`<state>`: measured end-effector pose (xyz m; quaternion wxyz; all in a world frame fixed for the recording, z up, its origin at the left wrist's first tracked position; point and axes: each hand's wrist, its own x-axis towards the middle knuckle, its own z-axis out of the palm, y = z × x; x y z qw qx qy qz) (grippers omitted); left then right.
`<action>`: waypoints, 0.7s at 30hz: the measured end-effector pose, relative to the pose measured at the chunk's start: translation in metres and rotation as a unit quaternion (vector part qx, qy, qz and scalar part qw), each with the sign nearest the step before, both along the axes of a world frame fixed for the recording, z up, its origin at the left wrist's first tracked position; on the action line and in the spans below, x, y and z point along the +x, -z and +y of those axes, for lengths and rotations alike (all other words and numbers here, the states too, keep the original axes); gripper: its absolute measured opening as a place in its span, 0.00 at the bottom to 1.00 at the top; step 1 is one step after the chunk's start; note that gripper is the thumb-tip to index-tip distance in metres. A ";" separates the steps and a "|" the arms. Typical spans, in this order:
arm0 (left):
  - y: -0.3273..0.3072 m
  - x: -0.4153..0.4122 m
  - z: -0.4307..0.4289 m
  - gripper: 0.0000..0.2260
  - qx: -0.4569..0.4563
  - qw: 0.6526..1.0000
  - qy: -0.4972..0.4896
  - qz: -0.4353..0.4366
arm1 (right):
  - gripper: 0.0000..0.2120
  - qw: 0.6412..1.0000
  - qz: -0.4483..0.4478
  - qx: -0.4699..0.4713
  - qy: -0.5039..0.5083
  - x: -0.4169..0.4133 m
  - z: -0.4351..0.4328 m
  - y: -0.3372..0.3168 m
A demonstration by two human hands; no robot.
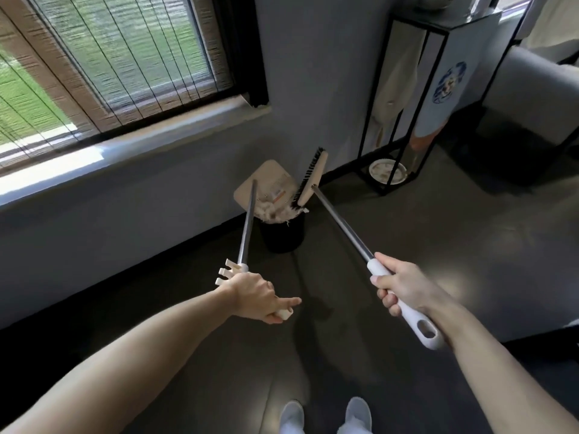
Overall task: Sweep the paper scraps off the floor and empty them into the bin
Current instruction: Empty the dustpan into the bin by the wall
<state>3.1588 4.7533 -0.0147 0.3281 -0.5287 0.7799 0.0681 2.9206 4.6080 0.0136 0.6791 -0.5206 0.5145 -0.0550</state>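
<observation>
black bin holds white scraps, perhaps paper; left fingers grip dustpan, right fingers grip broom.

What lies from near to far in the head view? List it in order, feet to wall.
Shoes → left hand and right hand, about level → black bin → white plate under the metal stand. The dustpan and broom overlap the bin, so they are left out.
</observation>
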 end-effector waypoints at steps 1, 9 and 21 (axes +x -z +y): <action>-0.002 0.005 0.001 0.27 0.000 1.000 0.004 -0.001 | 0.31 1.000 -0.006 0.003 0.011 0.006 0.005 0.001; -0.023 0.028 0.014 0.28 -0.032 0.999 0.007 -0.011 | 0.31 0.998 -0.028 0.000 0.050 0.014 0.021 -0.010; 0.008 -0.003 0.026 0.27 -0.017 1.000 0.005 0.007 | 0.30 0.999 -0.012 0.020 0.049 -0.016 0.039 0.002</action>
